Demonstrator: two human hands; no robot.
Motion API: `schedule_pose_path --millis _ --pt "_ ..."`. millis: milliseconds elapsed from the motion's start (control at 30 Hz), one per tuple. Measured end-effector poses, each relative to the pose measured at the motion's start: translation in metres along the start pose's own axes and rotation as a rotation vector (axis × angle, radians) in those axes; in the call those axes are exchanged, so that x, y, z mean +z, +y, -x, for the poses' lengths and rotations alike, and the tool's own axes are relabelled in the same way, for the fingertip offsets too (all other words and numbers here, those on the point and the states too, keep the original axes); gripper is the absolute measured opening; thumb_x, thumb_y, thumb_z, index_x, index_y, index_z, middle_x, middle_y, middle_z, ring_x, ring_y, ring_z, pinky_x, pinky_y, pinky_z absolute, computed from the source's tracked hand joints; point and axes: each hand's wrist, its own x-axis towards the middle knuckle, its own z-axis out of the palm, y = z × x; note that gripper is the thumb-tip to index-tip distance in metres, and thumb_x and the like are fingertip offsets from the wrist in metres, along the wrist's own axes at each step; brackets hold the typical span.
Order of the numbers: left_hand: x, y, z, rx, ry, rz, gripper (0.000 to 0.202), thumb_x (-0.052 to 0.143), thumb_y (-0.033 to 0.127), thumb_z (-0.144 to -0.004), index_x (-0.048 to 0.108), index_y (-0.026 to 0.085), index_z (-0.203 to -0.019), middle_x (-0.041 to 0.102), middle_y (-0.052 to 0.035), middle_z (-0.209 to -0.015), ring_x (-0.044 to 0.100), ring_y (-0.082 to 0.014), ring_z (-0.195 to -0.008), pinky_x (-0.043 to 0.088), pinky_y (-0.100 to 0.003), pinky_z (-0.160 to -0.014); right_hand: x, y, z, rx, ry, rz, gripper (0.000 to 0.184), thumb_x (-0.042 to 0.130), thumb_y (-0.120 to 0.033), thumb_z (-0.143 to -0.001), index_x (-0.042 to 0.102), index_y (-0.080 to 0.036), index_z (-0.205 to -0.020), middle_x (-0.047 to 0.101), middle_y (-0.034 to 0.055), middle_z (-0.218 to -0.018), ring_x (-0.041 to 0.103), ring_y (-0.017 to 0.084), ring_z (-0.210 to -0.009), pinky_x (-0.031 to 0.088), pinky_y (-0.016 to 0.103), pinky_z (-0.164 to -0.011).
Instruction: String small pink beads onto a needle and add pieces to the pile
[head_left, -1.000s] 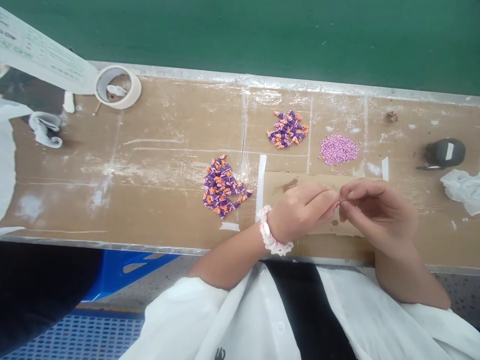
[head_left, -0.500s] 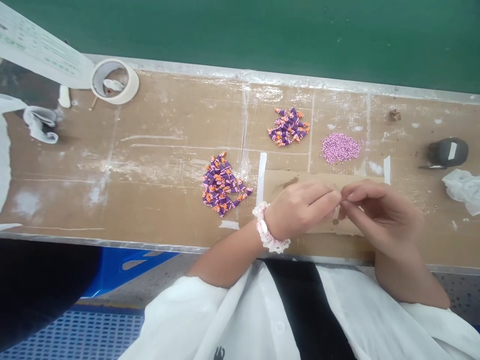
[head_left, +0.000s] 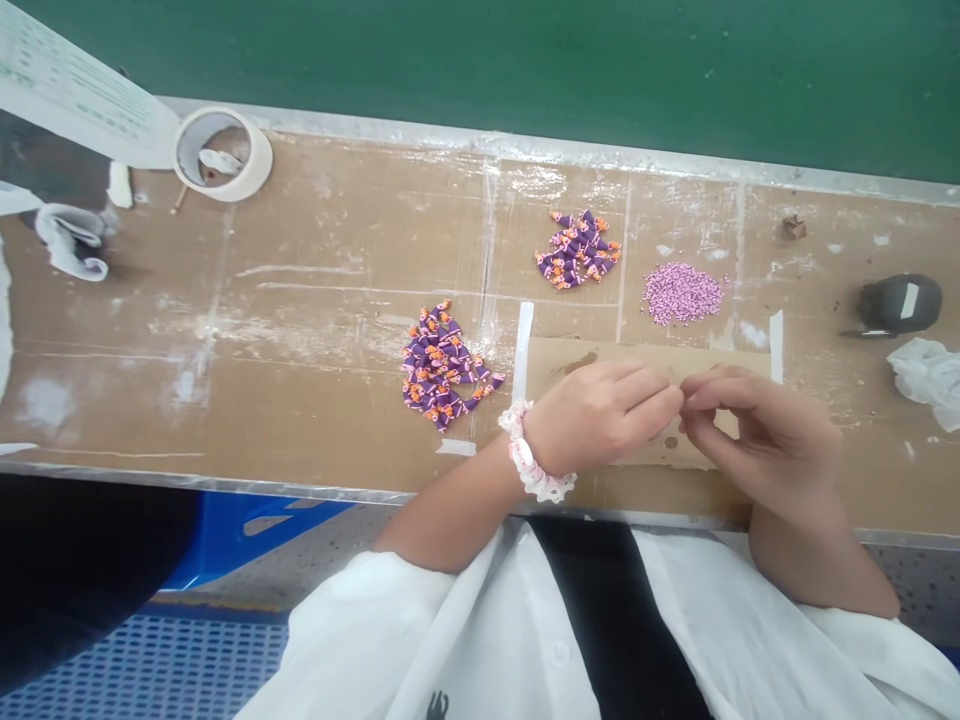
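Observation:
My left hand, with a white and pink scrunchie at its wrist, is closed with the fingertips pinched together. Facing it, my right hand also pinches, and the fingertips of both meet above a taped piece of cardboard. Whatever lies between the fingers is hidden or too small to make out. Beyond the hands lies a heap of tiny pink-purple beads. A small pile of purple pieces with orange and pink ends sits to its left. A larger pile of the same pieces lies left of my left hand.
A roll of masking tape stands at the far left beside a white printed sheet. On the right are a black rounded object and a crumpled white plastic piece. A blue stool is below the table edge.
My right thumb and forefinger have spread into a wider loop, with the tips still together. My left hand has hardly moved. The view has shifted slightly.

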Motion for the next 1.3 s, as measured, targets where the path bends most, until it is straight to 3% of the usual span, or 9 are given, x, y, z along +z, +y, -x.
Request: schedule_pose_path --millis 400,733,900,1067,1300 --pt "0.002 0.002 -0.001 -0.021 0.002 0.016 0.012 0.053 0.010 -0.089 0.058 0.013 -0.077 0.063 -0.0018 -0.071 0.053 -0.0105 -0.065 0.047 -0.022 -0.063 0.000 0.000 0.000 0.095 0.051 -0.067 0.030 0.061 0.002 -0.075 0.061 -0.024 -0.090 0.063 -0.0018 -0.076 0.060 0.013 -0.070 0.049 0.026 -0.060" --pt "0.008 0.004 0.000 -0.225 0.199 0.240 0.008 0.057 0.018 -0.091 0.061 0.012 -0.090 0.067 -0.0036 -0.080 0.062 -0.0092 -0.074 0.052 -0.019 -0.071 -0.009 -0.012 -0.001 0.243 0.099 -0.182 0.024 0.061 0.000 -0.076 0.059 -0.022 -0.086 0.061 -0.0005 -0.079 0.059 0.013 -0.068 0.047 0.026 -0.055" --pt "0.003 0.002 -0.002 -0.500 0.267 0.394 0.013 0.061 0.023 -0.089 0.059 0.014 -0.099 0.064 0.0006 -0.078 0.059 -0.0058 -0.069 0.049 -0.016 -0.067 -0.018 -0.012 0.003 0.234 -0.109 0.106 0.020 0.057 -0.005 -0.079 0.056 -0.023 -0.089 0.063 0.0004 -0.082 0.061 0.014 -0.070 0.048 0.026 -0.060" --pt "0.003 0.003 -0.003 -0.783 0.286 0.705 0.028 0.058 0.034 -0.091 0.052 0.017 -0.112 0.053 0.0046 -0.072 0.056 -0.0057 -0.061 0.049 -0.019 -0.063 -0.016 -0.012 0.004 0.101 -0.279 0.402 0.013 0.051 -0.010 -0.082 0.051 -0.021 -0.088 0.057 -0.0014 -0.070 0.054 0.012 -0.057 0.042 0.025 -0.055" --pt "0.006 0.001 -0.003 -0.879 0.295 0.803 0.029 0.059 0.034 -0.090 0.047 0.019 -0.113 0.051 0.0051 -0.072 0.055 -0.0060 -0.061 0.048 -0.020 -0.061 -0.011 -0.009 0.001 0.046 -0.399 0.536 0.013 0.046 -0.009 -0.081 0.045 -0.022 -0.085 0.053 -0.0014 -0.065 0.048 0.014 -0.050 0.036 0.026 -0.050"
